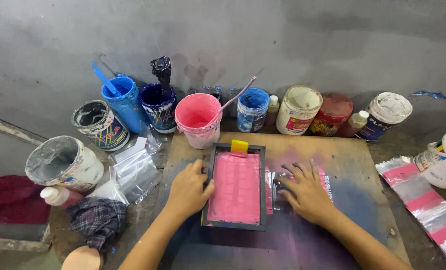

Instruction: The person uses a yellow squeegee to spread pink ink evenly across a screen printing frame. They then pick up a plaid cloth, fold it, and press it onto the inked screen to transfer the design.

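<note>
Screen frame (235, 187), long axis pointing toward wall; left hand (188, 190) clamps its edge, right hand (305, 192) flat on plastic bag (283, 187); pink tub (199, 120) holds pink ink.

We see pink ink across the dark-framed screen (235, 187) at centre, yellow squeegee (239, 145) on top, pink bucket (199, 119) above, blue tubs (126, 103) upper left, plaid rag (97, 220) lower left, pink-striped clear bags (425, 200) right
</note>
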